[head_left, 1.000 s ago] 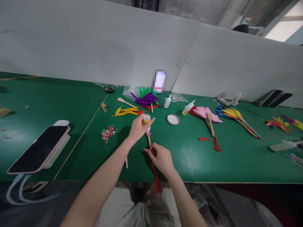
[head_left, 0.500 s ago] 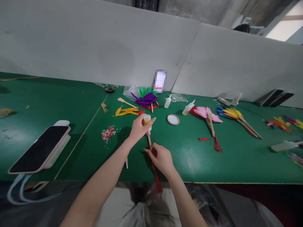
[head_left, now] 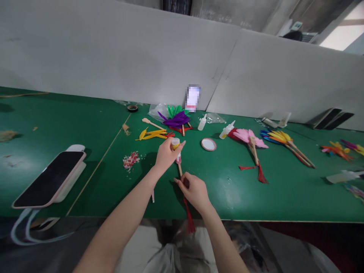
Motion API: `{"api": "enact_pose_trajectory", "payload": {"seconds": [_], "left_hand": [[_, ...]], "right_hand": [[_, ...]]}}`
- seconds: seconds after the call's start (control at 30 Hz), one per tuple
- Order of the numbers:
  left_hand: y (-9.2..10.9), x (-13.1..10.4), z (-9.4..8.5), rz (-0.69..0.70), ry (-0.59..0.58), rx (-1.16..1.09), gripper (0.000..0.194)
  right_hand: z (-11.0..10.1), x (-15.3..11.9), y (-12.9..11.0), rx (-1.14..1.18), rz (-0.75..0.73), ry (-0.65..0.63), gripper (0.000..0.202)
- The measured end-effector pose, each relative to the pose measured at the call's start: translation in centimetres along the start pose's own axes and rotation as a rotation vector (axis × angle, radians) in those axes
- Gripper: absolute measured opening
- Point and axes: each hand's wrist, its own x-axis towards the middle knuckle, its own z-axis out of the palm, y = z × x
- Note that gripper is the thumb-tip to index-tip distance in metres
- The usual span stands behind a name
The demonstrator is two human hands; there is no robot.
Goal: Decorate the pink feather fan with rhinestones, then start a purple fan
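Red, nearest the body: a tassel (head_left: 190, 223), reaching past the front edge of a green table (head_left: 244, 201). Just beyond, a right hand (head_left: 193, 189), thumb and fingers pinched around the lower part of a wooden stick (head_left: 180, 170) with a pink-and-white head (head_left: 178, 160). Laid out between the two forearms, aligned nearly straight away from the body, slightly left at the far end; tasselled end near, head pointing away. Farther along, a left hand (head_left: 167, 154), wrapped around a squeeze bottle (head_left: 175, 143), apparently upended, tip toward the head; too small to tell whether touching. Probably best here to pin the stick against rolling, steady the tip low over the head, squeeze lightly and evenly, and tilt back before any excess runs down the wood. Off to the left, a heap of red and white bits (head_left: 131, 160). Farther back, to the right, a round dish (head_left: 209, 144); then yellow feathers (head_left: 155, 134), purple feathers (head_left: 176, 120), and last a blurred, bright screen (head_left: 193, 98) before a pale partition (head_left: 113, 57).
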Motion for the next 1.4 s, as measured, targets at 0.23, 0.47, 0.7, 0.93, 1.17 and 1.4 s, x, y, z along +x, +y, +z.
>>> {"api": "enact_pose_trajectory", "payload": {"seconds": [0.23, 0.47, 0.7, 0.93, 1.17, 1.4], "left_hand": [[-0.2, 0.0, 0.2, 0.002, -0.011, -0.042, 0.029], [-0.3, 0.0, 0.2, -0.022, 0.155, -0.027, 0.028], [-0.5, 0.2, 0.3, -0.042, 0.070, -0.125, 0.027], [-1.2, 0.5, 0.2, -0.096, 0.076, -0.198, 0.025], [-1.4, 0.8, 0.1, -0.099, 0.093, -0.194, 0.028], [-1.0, 0.6, 0.0, -0.058, -0.002, -0.190, 0.027]], "right_hand": [[0.0, 0.0, 0.1, 0.018, 0.015, -0.002, 0.029], [0.1, 0.0, 0.1, 0.028, 0.020, -0.004, 0.027], [-0.1, 0.0, 0.0, 0.036, 0.030, -0.023, 0.026], [-0.1, 0.0, 0.0, 0.038, 0.024, -0.021, 0.027], [0.0, 0.0, 0.1, 0.023, 0.012, -0.009, 0.026], [-0.1, -0.1, 0.1, 0.022, 0.015, -0.013, 0.027]]}}
